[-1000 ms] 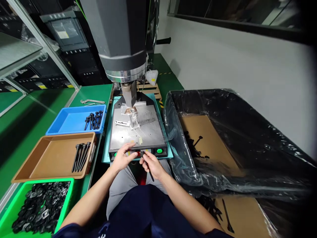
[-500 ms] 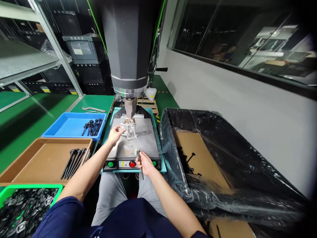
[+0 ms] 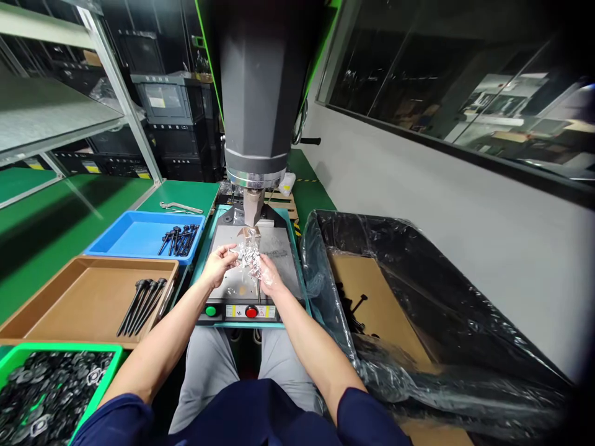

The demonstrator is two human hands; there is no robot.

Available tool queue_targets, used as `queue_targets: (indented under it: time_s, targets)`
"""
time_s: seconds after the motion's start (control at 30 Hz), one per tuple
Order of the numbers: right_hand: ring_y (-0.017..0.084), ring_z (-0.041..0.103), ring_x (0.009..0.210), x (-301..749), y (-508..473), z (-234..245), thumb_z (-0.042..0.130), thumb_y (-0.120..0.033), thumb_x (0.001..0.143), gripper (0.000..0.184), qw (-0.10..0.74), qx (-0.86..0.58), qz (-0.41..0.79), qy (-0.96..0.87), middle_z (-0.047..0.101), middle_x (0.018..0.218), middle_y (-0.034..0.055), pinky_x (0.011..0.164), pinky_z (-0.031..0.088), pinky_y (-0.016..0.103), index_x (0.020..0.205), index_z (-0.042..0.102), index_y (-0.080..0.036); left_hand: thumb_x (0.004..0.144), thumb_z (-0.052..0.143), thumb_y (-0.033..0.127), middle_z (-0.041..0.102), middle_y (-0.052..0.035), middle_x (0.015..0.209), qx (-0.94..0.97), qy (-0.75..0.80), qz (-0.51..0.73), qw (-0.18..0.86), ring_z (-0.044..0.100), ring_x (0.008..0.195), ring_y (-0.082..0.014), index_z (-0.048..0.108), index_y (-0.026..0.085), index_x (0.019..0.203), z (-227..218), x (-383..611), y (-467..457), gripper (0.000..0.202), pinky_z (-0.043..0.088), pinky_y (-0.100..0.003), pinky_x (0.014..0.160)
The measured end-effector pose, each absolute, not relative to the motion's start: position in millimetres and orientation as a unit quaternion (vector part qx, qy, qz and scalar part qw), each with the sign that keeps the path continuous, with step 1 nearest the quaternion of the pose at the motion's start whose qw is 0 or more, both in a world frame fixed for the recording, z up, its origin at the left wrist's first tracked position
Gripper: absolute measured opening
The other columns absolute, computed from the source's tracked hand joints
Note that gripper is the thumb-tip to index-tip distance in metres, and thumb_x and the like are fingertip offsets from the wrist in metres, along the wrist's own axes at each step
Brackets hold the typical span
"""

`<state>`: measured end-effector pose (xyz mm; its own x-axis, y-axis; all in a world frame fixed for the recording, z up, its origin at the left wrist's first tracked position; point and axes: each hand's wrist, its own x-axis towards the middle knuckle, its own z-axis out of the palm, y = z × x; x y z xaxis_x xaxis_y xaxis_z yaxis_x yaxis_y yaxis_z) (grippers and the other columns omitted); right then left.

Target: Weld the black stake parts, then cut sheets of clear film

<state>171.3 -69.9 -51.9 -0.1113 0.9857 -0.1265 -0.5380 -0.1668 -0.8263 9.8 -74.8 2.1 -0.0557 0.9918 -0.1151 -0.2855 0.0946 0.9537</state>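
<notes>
Just left of the lap, has a green bin [image 3: 116, 362] full of small black parts [image 3: 56, 387] close by, and past it a brown tray [image 3: 83, 297] bearing headed black rods [image 3: 142, 306] along its right side. Off to the right, has a large box [image 3: 385, 238] lined with dark plastic, with a cardboard sheet [image 3: 381, 303] inside. Over the metal base plate [image 3: 290, 282], beyond a green button [image 3: 211, 311] and a red button [image 3: 251, 312], holds a dark rod [image 3: 259, 291] in the right hand [image 3: 269, 275], fingers clamped on it, lower end toward the lap, upper end lost among clear film [image 3: 250, 255]. With the left hand [image 3: 217, 267], reaches to the film's left edge, thumb and fingertips close together; cannot tell clamping from mere contact there. Farther on, faces a metal horn [image 3: 252, 209] over the plate. To the left, has a blue tray [image 3: 130, 234] with more black rods [image 3: 181, 240], then a wrench [image 3: 180, 206] on the green tabletop [image 3: 149, 197], and stacked crates [image 3: 170, 102] farthest back.
</notes>
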Motion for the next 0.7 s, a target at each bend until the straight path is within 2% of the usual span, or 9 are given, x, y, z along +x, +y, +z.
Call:
queue_targets:
  time_s: [0.13, 0.3, 0.43, 0.53, 0.7]
  targets:
    - [0.016, 0.062, 0.077, 175.4, -49.4, -40.1, 0.079, -0.03, 0.068, 0.034, 0.59, -0.389, 0.569, -0.422, 0.067, 0.084, -0.0003, 0.072, 0.052, 0.028, 0.095, 0.061, -0.022, 0.051, 0.092, 0.04, 0.061, 0.0056, 0.063, 0.364, 0.455, 0.578, 0.571, 0.061, 0.057, -0.0104, 0.065, 0.013, 0.111, -1.7, 10.9, -73.8, 0.071, 0.052, -0.029, 0.068]
    - [0.019, 0.063, 0.089, 184.0, -31.2, -28.0, 0.071, -0.023, 0.068, 0.032, 0.596, -0.455, 0.452, -0.484, 0.069, 0.092, 0.0015, 0.094, 0.049, 0.039, 0.1, 0.066, -0.022, 0.051, 0.093, 0.041, 0.063, 0.0047, 0.068, 0.362, 0.446, 0.579, 0.579, 0.064, 0.058, -0.0109, 0.063, 0.014, 0.118, -7.4, 12.1, -67.9, 0.078, 0.052, -0.027, 0.066]
    - [0.025, 0.059, 0.111, 184.7, -21.8, -23.8, 0.072, -0.025, 0.067, 0.03, 0.61, -0.462, 0.379, -0.521, 0.066, 0.115, 0.007, 0.1, 0.047, 0.042, 0.097, 0.07, -0.023, 0.053, 0.093, 0.04, 0.07, 0.0003, 0.076, 0.359, 0.436, 0.58, 0.587, 0.065, 0.058, -0.0112, 0.061, 0.014, 0.124, -6.2, 14.7, -65.8, 0.082, 0.052, -0.027, 0.065]
    - [0.027, 0.054, 0.123, 181.8, -15.3, -25.5, 0.074, -0.024, 0.067, 0.029, 0.621, -0.449, 0.373, -0.523, 0.061, 0.13, 0.0087, 0.103, 0.046, 0.042, 0.096, 0.071, -0.022, 0.053, 0.093, 0.039, 0.069, 0.0009, 0.073, 0.364, 0.431, 0.58, 0.588, 0.066, 0.057, -0.0118, 0.061, 0.013, 0.125, -4.0, 15.9, -65.4, 0.083, 0.052, -0.026, 0.065]
    - [0.027, 0.061, 0.113, 175.3, 4.2, -30.7, 0.074, -0.028, 0.07, 0.033, 0.604, -0.416, 0.454, -0.506, 0.07, 0.115, 0.0083, 0.098, 0.05, 0.043, 0.102, 0.067, -0.021, 0.056, 0.092, 0.039, 0.064, 0.0051, 0.065, 0.375, 0.43, 0.576, 0.586, 0.067, 0.058, -0.013, 0.06, 0.012, 0.127, -4.0, 16.5, -63.7, 0.083, 0.051, -0.026, 0.065]
